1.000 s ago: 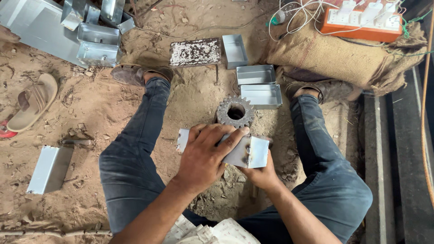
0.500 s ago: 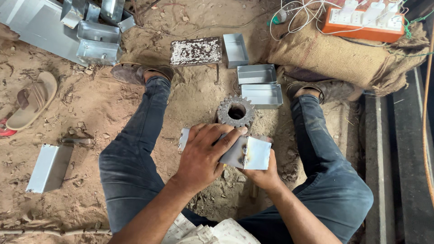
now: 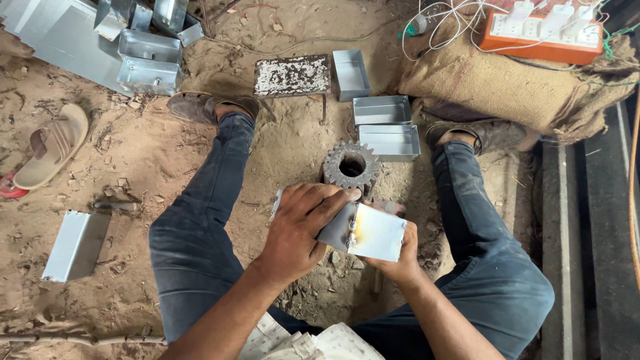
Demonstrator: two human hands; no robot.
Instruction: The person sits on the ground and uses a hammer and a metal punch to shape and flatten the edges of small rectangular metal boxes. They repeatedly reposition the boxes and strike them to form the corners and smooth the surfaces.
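Both hands hold a bent sheet-metal box (image 3: pixel 365 230) over the sandy ground (image 3: pixel 147 160), between the person's knees. The box is grey galvanised sheet, folded at a corner; the face turned to the camera is pale and smooth, with a dark, scorched seam running down the fold (a yellowish stain beside it). The left hand (image 3: pixel 300 227) lies flat over the box's left part, fingers spread across it and pressing down. The right hand (image 3: pixel 400 257) cups the box from below, fingers closed round its lower right edge.

Just beyond the box a rusty gear (image 3: pixel 351 167) stands on the ground, its bore facing up. Behind the gear lie two shallow metal trays (image 3: pixel 388 127), one against the other. A loose sandal (image 3: pixel 52 145) rests near the ground's left edge, and a flat sheet piece (image 3: pixel 75 245) lies below it.
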